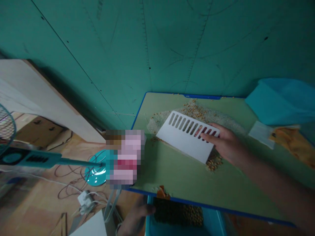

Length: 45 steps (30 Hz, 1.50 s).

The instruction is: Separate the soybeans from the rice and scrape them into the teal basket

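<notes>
My right hand [227, 144] grips the right end of a white slotted plastic scraper [185, 136], fingers through and over its slots. The scraper stands tilted on a green board with a blue rim [172, 177]. A spread of pale rice and yellow grains [197, 113] lies behind and under it, with a small heap of yellow grains [214, 162] at its lower corner. My left hand [134, 218] is below the board's near edge, curled on the rim of a blue container [211, 223] that holds dark and yellow grains [179, 213].
A teal wall rises behind the board. A blue plastic bag [283, 101], a white paper slip [262, 133] and an orange wrapper [292, 141] lie at the right. At the left, on the floor, stand a teal fan [31, 159], cables and a wooden board.
</notes>
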Available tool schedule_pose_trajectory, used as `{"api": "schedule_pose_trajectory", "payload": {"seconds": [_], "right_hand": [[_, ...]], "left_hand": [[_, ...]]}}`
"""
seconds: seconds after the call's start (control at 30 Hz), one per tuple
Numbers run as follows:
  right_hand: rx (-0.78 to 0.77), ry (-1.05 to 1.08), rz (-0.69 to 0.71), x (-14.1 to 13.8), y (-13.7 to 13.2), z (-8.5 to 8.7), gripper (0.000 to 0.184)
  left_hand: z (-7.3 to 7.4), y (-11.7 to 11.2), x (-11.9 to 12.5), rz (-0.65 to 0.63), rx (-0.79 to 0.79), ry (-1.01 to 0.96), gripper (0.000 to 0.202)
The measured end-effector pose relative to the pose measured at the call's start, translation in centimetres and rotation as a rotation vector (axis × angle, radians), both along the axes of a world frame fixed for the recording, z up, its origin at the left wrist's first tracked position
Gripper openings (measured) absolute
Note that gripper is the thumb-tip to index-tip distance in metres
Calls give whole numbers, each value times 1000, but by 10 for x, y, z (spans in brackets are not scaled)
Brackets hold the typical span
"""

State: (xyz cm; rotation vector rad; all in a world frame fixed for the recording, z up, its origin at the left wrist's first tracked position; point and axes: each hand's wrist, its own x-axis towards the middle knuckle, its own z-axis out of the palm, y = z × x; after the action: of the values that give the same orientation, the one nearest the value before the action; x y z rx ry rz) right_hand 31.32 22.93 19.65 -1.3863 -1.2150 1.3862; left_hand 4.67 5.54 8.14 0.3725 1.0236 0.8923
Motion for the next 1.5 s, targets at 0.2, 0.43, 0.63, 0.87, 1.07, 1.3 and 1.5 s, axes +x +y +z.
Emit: {"api": "schedule_pose_trajectory", "payload": {"seconds": [0.2, 0.43, 0.63, 0.87, 1.07, 1.3, 1.5], "right_hand": [[72, 150, -189, 32, -1, 25, 37], [91, 102, -470, 103, -36, 21, 39], [81, 99, -640, 143, -73, 10, 34], [196, 261, -1011, 155, -99, 13, 17], [175, 346, -1084, 153, -102, -2, 18], [158, 349, -1023, 121, -113, -19, 28], [159, 268, -949, 88, -116, -29, 37]], "left_hand": [[-5, -3, 15, -17, 77, -59, 41], [5, 4, 27, -79, -21, -49, 34], [10, 6, 31, -67, -20, 67, 28], [6, 6, 30, -91, 29, 117, 32], [2, 4, 28, -90, 40, 165, 42], [3, 1, 27, -100, 90, 115, 47], [9, 2, 29, -104, 63, 127, 39]]}}
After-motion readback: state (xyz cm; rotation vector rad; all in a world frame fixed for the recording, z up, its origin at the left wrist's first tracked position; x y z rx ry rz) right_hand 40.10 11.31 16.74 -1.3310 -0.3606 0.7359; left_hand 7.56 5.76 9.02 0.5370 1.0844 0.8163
